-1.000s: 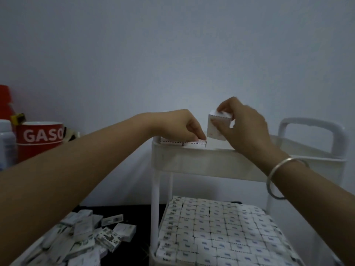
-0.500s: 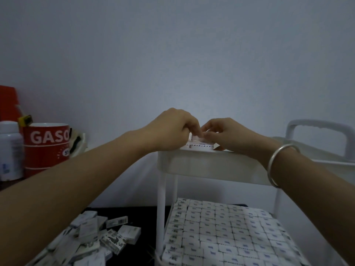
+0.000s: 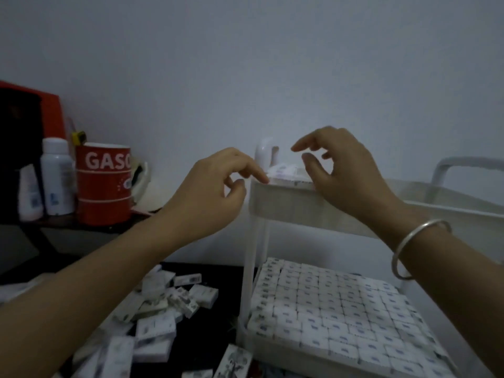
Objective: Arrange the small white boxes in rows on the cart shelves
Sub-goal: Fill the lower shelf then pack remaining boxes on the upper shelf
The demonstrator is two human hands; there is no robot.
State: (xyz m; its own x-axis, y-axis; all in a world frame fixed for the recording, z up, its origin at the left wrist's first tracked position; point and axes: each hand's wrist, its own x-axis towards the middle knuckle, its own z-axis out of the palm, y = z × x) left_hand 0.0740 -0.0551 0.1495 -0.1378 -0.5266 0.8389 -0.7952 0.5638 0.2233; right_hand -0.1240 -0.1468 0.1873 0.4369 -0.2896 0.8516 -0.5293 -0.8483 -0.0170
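Since half a second ago, both hands are drawn back from the top shelf point(image 3: 354, 211) of the cart. The left hand point(image 3: 215, 192) is held loosely curled and empty, with only its forefinger at the shelf corner. The right hand point(image 3: 346, 175) is raised above, relaxed, with nothing gripped. A few small white boxes point(image 3: 283, 170) are seen in that corner, but their number cannot be told. One lower shelf point(image 3: 275, 347) is filled with rows. One loose pile point(image 3: 163, 309) is spread beside the cart, with two white bottles point(image 3: 57, 178) and one red tin point(image 3: 103, 184) behind.
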